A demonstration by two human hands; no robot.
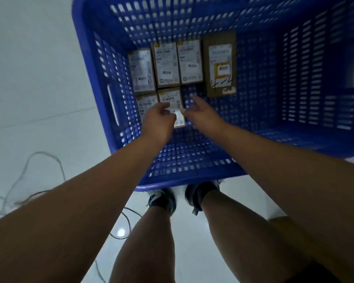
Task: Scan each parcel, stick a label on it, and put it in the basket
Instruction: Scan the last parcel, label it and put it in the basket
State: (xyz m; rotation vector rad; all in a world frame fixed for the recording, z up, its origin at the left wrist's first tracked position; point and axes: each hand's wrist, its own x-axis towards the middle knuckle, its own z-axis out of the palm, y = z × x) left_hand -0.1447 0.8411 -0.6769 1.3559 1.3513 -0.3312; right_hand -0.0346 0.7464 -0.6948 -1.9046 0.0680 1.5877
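a deep blue plastic basket (pixel 84 48) sits on a glossy white tiled floor (pixel 29 78), its walls and bottom a lattice of small rectangular slots, with a long handle slot cut in the left side. on its bottom lie flat brown cardboard parcels, each faced with a white printed label. three small ones (pixel 167 64) stand side by side in the far row. to their right is a larger parcel (pixel 220 64) with a yellow-edged sticker and "4-4" scrawled in black marker. nearer, another small parcel (pixel 146 103) lies by the left wall, and the nearest parcel (pixel 170 97) lies touching its right side, below the middle of the far row. both hands are down inside the basket at this box. the left hand (pixel 159 117) covers its near left part, fingers curled onto the label and gripping it. the right hand (pixel 200 113) is just beside its right edge, fingers loose and slightly spread; blur hides whether they touch the card. a white cable (pixel 39 152) loops over the floor to the left, and dark shoes (pixel 164 199) stand against the basket's near rim.
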